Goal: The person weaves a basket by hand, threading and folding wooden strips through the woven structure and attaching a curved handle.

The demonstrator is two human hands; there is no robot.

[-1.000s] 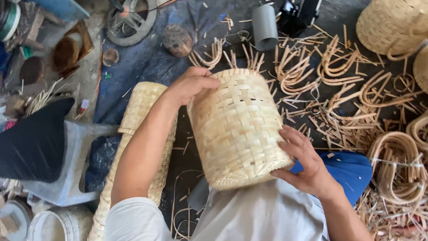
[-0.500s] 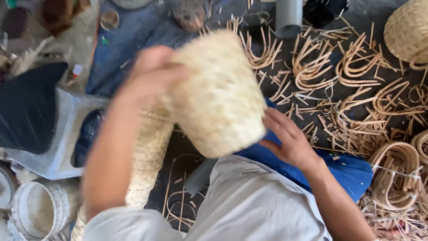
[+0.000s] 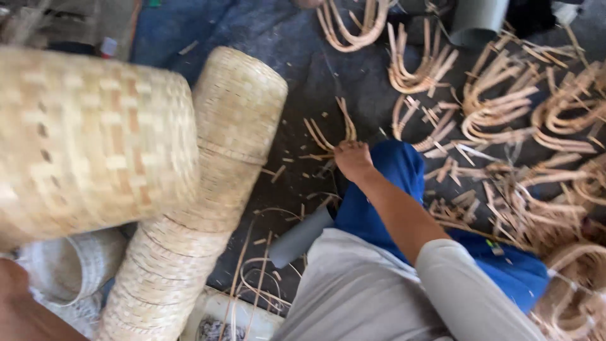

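Note:
A pale woven bamboo basket (image 3: 95,139) fills the left of the view, blurred and lifted off the floor. Only the forearm of my left hand (image 3: 16,306) shows, at the bottom left corner. The hand itself is hidden behind the basket it carries. My right hand (image 3: 353,161) reaches down past my blue trouser leg (image 3: 391,183) to the dark floor. Its fingers are closed around a small bunch of thin bamboo strips (image 3: 334,132) that fan upward from the grip.
A long stack of nested woven baskets (image 3: 208,189) lies beside the lifted one. Heaps of curved bamboo strips (image 3: 505,107) cover the floor at right. A grey pipe (image 3: 303,237) lies by my knee, a grey cylinder (image 3: 476,22) at top, a white bucket (image 3: 69,265) lower left.
The basket has swung from the middle to the far left with my left hand. My right hand let go of it and dropped to the strips on the floor.

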